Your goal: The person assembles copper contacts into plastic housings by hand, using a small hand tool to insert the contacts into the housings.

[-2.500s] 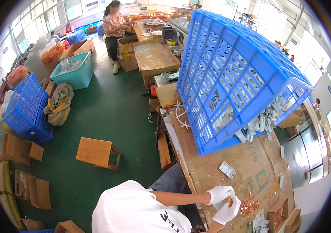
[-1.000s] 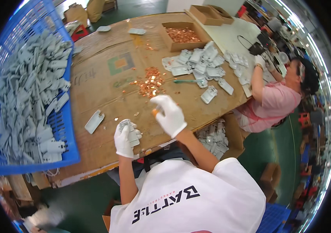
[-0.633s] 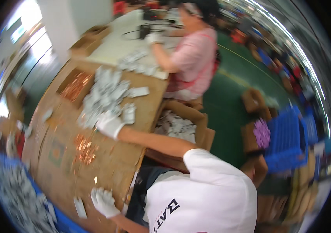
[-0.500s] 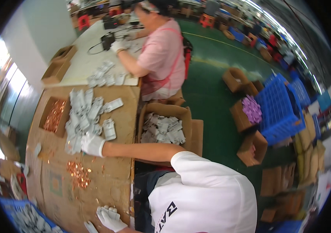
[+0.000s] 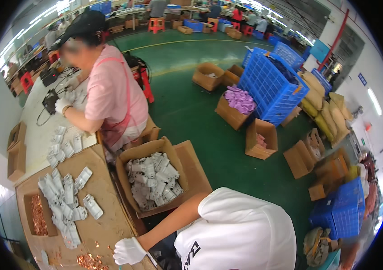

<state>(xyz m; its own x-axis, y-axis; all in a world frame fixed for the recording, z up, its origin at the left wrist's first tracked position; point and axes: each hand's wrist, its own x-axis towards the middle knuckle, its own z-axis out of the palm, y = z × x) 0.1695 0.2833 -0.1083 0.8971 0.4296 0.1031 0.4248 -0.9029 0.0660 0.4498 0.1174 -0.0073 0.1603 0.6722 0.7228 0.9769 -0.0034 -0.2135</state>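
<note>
My right hand (image 5: 129,251), in a white glove, is low over the cardboard-covered table (image 5: 112,208). Its fingers curl downward and close together; a small teal bit shows below them, but what they hold is hidden. Just left of it lies a loose pile of small copper-coloured metal pieces (image 5: 91,262), cut off by the lower edge. Farther left, white plastic housings (image 5: 61,200) are heaped together, and a single white housing (image 5: 93,206) lies apart. An open cardboard box of copper pieces (image 5: 38,216) stands beside the heap. My left hand is out of view.
A carton full of white housings (image 5: 153,180) stands right of the table. Beyond, a co-worker in pink (image 5: 117,90) sits at the bench with gloved hands near a black device (image 5: 50,102). Cartons and a large blue crate (image 5: 270,85) stand on the green floor.
The view has swung right and up. My right hand has drawn back from the white housings toward the table's near edge. My left hand, seen earlier with white pieces, has left the view.
</note>
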